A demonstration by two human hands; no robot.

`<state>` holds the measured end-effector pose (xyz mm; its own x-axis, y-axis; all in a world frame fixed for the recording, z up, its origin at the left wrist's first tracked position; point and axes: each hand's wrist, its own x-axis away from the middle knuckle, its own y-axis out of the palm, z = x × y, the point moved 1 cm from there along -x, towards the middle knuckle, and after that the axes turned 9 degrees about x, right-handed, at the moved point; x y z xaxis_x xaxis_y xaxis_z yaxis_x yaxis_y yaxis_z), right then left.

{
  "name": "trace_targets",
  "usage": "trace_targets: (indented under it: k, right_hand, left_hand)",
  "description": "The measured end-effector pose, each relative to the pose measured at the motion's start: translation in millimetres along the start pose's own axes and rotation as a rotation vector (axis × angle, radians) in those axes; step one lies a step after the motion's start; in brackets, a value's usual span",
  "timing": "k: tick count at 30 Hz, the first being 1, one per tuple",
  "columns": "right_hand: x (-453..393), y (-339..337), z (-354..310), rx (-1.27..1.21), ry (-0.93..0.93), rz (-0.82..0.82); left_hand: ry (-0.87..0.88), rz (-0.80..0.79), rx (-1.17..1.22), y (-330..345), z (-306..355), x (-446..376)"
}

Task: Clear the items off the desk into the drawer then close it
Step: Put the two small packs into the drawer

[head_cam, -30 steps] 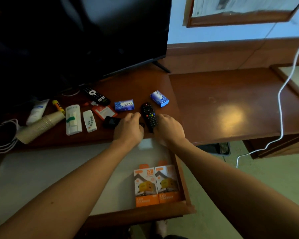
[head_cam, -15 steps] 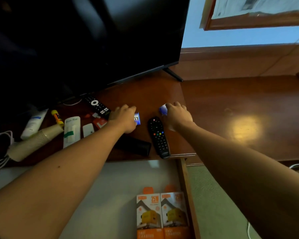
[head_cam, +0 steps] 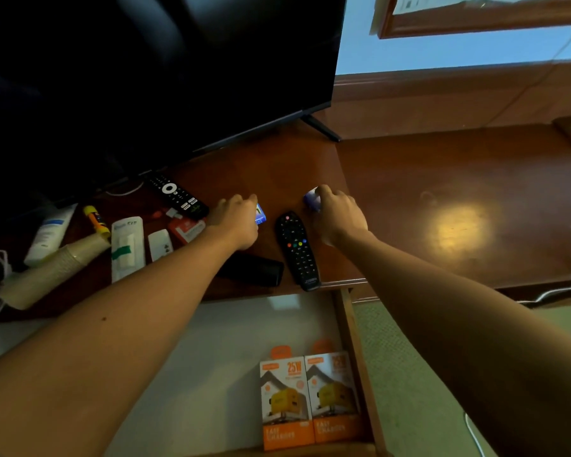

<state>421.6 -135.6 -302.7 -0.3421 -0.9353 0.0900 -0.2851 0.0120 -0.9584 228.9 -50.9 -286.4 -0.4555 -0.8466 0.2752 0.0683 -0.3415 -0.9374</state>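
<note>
Drawer (head_cam: 350,324): seen pulled open below the front edge of the desk (head_cam: 442,192); its pale floor is bare except at the near right corner.
Charger boxes (head_cam: 307,400): two orange-and-white boxes are laid side by side, touching, in the drawer's near right corner, unchanged from half a second ago.
Black remote (head_cam: 297,250): laid on the desk just above the drawer, its near end at the desk's front edge, between the two hands; its place is as before.
Dark case (head_cam: 254,268): lying on the desk just left of the black remote, partly hidden by the left forearm.
Left hand (head_cam: 236,221): fingers are closed over a small blue box (head_cam: 260,214), left of the black remote; the grip appears firmer than in the earlier frame.
Right hand (head_cam: 337,214): fingers are curled on a blue-white box (head_cam: 311,199), just right of the black remote's far end, much as before.
White packet (head_cam: 127,247), small white remote (head_cam: 160,244), red card (head_cam: 187,229), paper cups (head_cam: 50,272), tube (head_cam: 48,234): left untouched further left of the black remote.
Second remote (head_cam: 177,194): lying beyond the left hand, under the television (head_cam: 145,77).
</note>
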Motion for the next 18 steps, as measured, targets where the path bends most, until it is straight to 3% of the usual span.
trace_targets:
  k: [5,18]
  right_hand:
    - [46,-11,8,-0.018,0.038,0.066]
    - [190,7,-11,-0.039,0.14,0.08]
  left_hand:
    - [0.088,0.077,0.075,-4,17,33]
    - [0.236,0.071,0.124,40,30,147]
